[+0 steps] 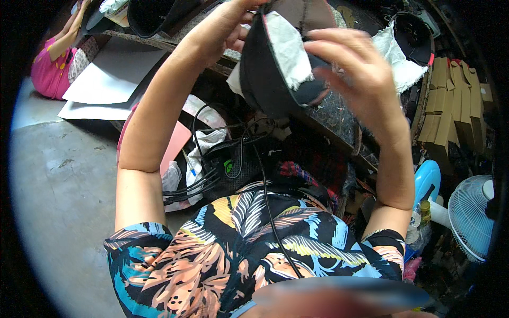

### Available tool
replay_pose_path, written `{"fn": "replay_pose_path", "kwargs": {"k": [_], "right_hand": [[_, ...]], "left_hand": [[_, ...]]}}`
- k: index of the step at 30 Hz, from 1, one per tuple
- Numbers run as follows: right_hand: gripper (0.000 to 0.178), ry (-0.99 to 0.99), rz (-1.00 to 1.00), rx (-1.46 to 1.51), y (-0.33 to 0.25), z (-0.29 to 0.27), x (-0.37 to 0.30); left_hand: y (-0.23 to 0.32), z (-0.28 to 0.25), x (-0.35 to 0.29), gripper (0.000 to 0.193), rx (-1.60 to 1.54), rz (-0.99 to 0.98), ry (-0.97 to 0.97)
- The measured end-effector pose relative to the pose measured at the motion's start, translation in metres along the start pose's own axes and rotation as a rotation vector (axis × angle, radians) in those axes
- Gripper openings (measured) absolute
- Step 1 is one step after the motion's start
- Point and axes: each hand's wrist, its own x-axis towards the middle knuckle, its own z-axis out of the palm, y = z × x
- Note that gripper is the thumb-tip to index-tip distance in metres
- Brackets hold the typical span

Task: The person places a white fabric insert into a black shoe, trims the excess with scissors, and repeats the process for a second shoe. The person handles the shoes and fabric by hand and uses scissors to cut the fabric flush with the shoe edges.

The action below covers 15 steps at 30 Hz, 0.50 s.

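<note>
Hanging from left hand (232,27): black piece (258,71)

Floor (58,180), grey, scuffed, at left. Worktable (342,116), mottled top. Fan (472,217), blue and white, at right. Cardboard boxes (453,106), brown, beyond.

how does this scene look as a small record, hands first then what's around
left grip: holding the black curved piece near its upper end
right grip: raised at the piece's right side, blurred; contact unclear
in the piece's opening: white cloth
far left: white sheets, person in pink
far right: brown cardboard, fan
</note>
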Motion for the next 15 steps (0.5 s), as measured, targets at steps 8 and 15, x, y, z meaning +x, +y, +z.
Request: {"fn": "replay_pose_path", "kwargs": {"k": [8, 15], "right_hand": [[0.041, -0.089, 0.118, 0.236, -0.014, 0.051, 0.009], [0.016, 0.025, 0.763, 0.948, 0.051, 0.036, -0.023]], "left_hand": [[-0.012, 0.031, -0.013, 0.060, -0.202, -0.115, -0.138], [-0.005, -0.018, 0.029, 0.062, 0.206, -0.227, -0.031]]}}
